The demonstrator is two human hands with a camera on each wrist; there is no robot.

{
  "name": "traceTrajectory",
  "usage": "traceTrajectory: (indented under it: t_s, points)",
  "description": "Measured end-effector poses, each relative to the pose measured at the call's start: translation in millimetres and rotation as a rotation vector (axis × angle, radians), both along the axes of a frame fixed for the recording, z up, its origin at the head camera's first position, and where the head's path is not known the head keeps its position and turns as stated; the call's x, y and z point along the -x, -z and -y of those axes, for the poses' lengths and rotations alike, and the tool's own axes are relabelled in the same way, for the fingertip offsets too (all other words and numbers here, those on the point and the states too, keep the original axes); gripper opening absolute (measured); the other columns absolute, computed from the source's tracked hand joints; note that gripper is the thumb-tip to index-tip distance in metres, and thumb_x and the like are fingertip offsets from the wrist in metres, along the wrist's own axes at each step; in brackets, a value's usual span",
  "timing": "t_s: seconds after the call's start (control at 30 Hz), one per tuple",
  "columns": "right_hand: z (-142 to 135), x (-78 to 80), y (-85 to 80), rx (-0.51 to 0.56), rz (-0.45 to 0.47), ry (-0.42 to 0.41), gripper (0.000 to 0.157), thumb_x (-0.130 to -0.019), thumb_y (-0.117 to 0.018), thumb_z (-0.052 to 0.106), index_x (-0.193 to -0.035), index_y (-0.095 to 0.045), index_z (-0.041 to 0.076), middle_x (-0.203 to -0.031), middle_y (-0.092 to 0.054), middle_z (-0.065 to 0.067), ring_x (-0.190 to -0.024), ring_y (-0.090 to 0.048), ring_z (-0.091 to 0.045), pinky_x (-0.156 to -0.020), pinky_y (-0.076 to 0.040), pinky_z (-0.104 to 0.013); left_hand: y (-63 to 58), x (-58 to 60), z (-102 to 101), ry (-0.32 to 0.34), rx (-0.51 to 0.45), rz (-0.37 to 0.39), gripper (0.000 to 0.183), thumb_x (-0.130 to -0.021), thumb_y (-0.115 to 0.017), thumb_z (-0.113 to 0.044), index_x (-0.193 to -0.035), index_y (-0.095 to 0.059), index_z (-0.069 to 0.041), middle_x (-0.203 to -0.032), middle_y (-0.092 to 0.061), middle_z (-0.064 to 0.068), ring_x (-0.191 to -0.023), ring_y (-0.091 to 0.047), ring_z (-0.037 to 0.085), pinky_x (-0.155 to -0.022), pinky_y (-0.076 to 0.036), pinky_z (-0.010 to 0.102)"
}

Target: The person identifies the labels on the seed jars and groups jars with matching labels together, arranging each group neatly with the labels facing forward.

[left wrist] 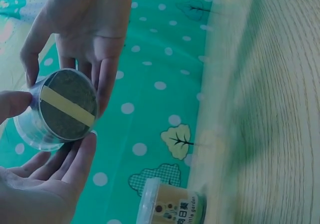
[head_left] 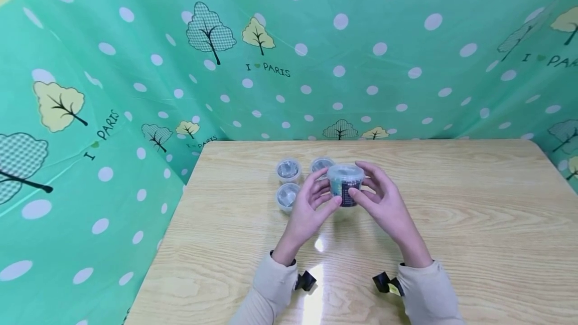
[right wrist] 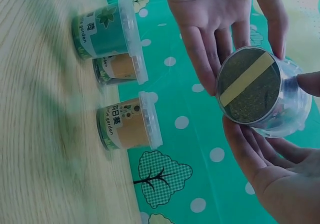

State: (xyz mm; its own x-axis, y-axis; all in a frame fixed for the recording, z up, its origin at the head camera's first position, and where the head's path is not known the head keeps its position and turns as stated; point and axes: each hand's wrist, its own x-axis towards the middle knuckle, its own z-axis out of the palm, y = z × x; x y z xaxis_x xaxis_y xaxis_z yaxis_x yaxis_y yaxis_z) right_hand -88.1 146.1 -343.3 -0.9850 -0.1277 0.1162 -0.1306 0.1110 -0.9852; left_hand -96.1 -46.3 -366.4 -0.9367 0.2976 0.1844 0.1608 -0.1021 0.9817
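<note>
A small clear-lidded plastic tub (head_left: pixel 346 180) with a dark printed label is held above the wooden table. My left hand (head_left: pixel 311 205) grips it from the left, thumb on the near side and fingers curled round behind. From the right, my right hand (head_left: pixel 385 202) holds the same tub, its thumb pressed against the label. Seen from below in the left wrist view, the tub's dark base (left wrist: pixel 60 116) carries a pale yellow strip (left wrist: pixel 67 107) across it.
Three similar lidded tubs stand on the table (head_left: pixel 469 224) behind and left of the hands: a green-labelled tub (right wrist: pixel 106 32), a tan-labelled tub (right wrist: pixel 131 123) and another tan-labelled tub (right wrist: pixel 120 67). A green patterned cloth (head_left: pixel 316 59) hangs behind the table and at its left.
</note>
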Motion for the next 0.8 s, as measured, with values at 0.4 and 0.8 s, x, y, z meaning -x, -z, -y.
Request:
traceTrajectory:
  t_s: [0.4, 0.8]
  points:
    - [1.4, -0.5, -0.3, 0.026, -0.003, -0.037, 0.061, -0.097, -0.064, 0.012, -0.150, -0.036, 0.003, -0.147, -0.040, -0.015, -0.122, -0.052, -0.012, -0.097, -0.051, -0.017, -0.6, -1.1, -3.3, -0.080, -0.058, -0.022, 0.065, -0.087, -0.072, -0.004, -0.145, -0.042, -0.006, -0.132, -0.058, 0.021, -0.119, -0.058, 0.030, -0.101, -0.053, 0.033]
    - [4.1, -0.7, 0.8, 0.031, 0.010, -0.022, 0.062, -0.096, -0.067, 0.017, -0.149, -0.037, 0.007, -0.142, -0.045, -0.014, -0.119, -0.057, -0.014, -0.091, -0.056, -0.021, 0.3, -0.8, -3.6, -0.083, -0.046, -0.027, 0.066, -0.085, -0.076, -0.008, -0.143, -0.044, -0.007, -0.131, -0.059, 0.019, -0.118, -0.058, 0.028, -0.100, -0.054, 0.034]
